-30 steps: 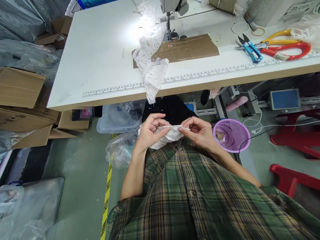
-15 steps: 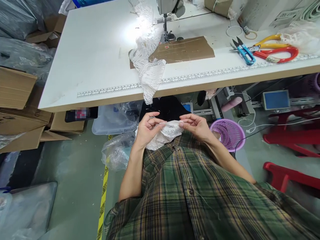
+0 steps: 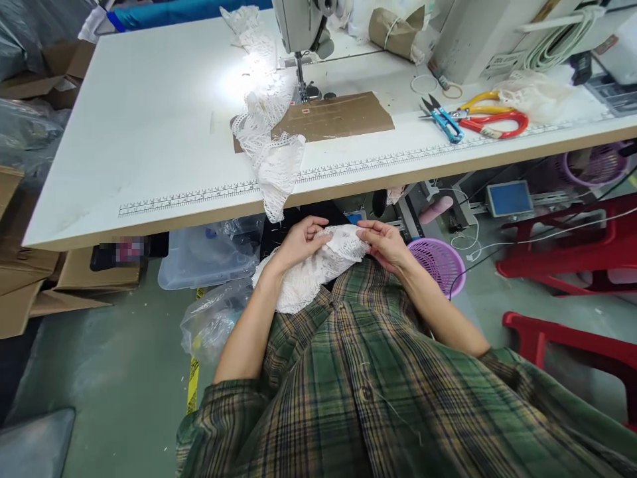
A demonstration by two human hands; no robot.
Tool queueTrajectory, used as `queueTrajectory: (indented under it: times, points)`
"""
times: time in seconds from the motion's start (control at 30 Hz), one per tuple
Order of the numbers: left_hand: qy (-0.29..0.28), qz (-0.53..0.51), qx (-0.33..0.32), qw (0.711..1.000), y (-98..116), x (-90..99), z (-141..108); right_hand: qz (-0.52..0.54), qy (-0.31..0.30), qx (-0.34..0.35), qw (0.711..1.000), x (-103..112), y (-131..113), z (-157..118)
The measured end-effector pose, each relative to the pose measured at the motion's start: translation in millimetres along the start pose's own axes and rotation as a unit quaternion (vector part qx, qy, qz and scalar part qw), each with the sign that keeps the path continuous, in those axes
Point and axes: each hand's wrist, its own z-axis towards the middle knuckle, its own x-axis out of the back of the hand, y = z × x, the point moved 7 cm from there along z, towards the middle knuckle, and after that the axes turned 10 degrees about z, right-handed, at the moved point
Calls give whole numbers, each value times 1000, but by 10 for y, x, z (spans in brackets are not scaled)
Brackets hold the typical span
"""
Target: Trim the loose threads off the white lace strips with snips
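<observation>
A piece of white lace fabric [image 3: 304, 279] lies over my lap, below the table's front edge. My left hand [image 3: 302, 244] holds its upper part, thumb on top and fingers curled at the cloth. At the lace's right end, my right hand [image 3: 384, 244] pinches the edge between thumb and fingers. Another strip of white lace [image 3: 279, 169] runs from beside the sewing machine [image 3: 301, 26] over brown cardboard [image 3: 338, 118] and hangs over the table edge, apart from both hands.
On the white table [image 3: 149, 146] are blue snips [image 3: 445, 121] and red-and-yellow handled scissors [image 3: 497, 123]. Below stand a purple basket [image 3: 438, 265], a clear plastic bin [image 3: 209, 255] and red stools [image 3: 572, 338]. Cardboard boxes [image 3: 84, 272] are at the left.
The camera view has shifted, moving the table items leftward in the picture. More of the held lace shows between and below my hands, and its upper part is raised and spread.
</observation>
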Motion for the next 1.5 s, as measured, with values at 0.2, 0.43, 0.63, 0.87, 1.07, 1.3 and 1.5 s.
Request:
queueTrajectory:
  times: [0.2, 0.43, 0.63, 0.87, 1.07, 1.3, 1.5]
  points:
    - [16, 163, 20, 986, -112, 47, 400, -92, 112, 62, 987, 392, -5, 234]
    - [-39, 291, 76, 953, -333, 129, 164, -214, 78, 162, 960, 352, -305, 57]
    - [-85, 288, 127, 945, -464, 25, 177, -329, -90, 280, 897, -342, -378, -211]
    - [-78, 231, -14, 970, 45, 44, 4, -418, -116, 201, 878, -267, -244, 186]
    - [-72, -32, 6, 997, 232, 9, -184, -282, -334, 94, 895, -449, -60, 385]
    - [41, -141, 51, 988, 101, 313, -611, -305, -409, 84, 856, -761, 44, 88]
    - [74, -74, 129, 986, -196, 635, -1152, -294, -361, 104, 879, -901, 215, -45]
